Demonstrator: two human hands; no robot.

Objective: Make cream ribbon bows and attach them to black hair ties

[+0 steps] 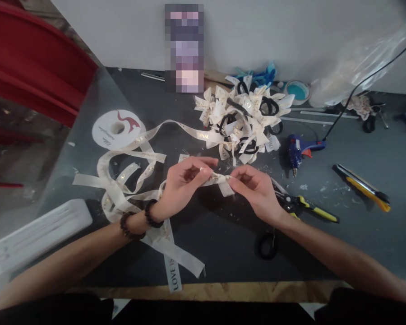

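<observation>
Left hand (186, 183) and right hand (257, 192) both pinch the cream ribbon piece (219, 178), which runs crosswise between their fingertips (twisted, looks like), just below the bow pile (243, 119). Neither hand's really nearer.

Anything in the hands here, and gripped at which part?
Yes: a cream printed fabric ribbon, pinched near its knotted, gathered section between both hands, left and right, fingertips on either side.
</observation>
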